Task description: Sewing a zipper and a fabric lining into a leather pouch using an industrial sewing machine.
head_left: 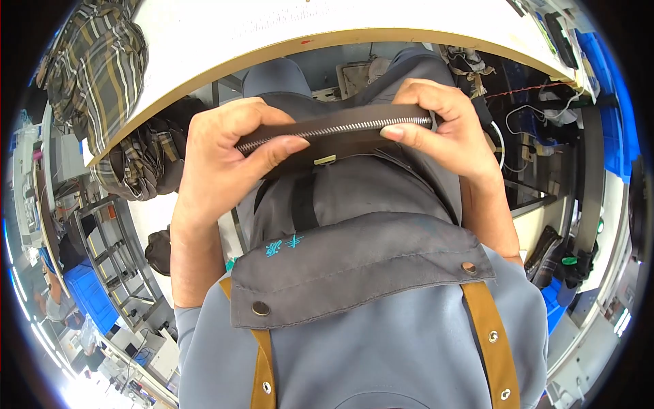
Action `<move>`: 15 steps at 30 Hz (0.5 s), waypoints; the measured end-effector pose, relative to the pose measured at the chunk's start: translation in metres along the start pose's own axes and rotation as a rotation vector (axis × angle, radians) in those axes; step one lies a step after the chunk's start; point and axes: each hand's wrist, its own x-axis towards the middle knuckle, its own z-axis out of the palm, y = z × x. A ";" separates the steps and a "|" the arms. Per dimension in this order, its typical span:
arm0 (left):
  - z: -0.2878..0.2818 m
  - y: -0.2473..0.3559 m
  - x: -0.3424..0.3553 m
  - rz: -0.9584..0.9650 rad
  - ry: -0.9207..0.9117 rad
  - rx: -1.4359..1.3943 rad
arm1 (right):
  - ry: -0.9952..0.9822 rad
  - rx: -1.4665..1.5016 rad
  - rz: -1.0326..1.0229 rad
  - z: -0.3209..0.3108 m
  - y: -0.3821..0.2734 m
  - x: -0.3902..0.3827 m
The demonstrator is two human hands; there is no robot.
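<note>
A dark brown strip (340, 117) with a silver metal zipper along it is held horizontally above my lap. My left hand (231, 150) grips its left end, thumb lying along the zipper, fingers curled behind. My right hand (443, 129) pinches the right end, thumb on the front edge and fingers over the top. Below it is the grey apron (361, 262) I wear, with mustard straps (490, 320) and metal snaps.
A white worktable (272, 17) curves across in front of me, with plaid fabric (95, 61) heaped on its left. Cables (528, 116) hang under it at right. Blue bins (95, 293) stand at both sides. Another person (54, 303) is at the far left.
</note>
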 end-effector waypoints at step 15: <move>-0.001 -0.016 -0.009 -0.349 -0.007 -0.467 | 0.094 0.465 0.178 0.002 0.017 -0.001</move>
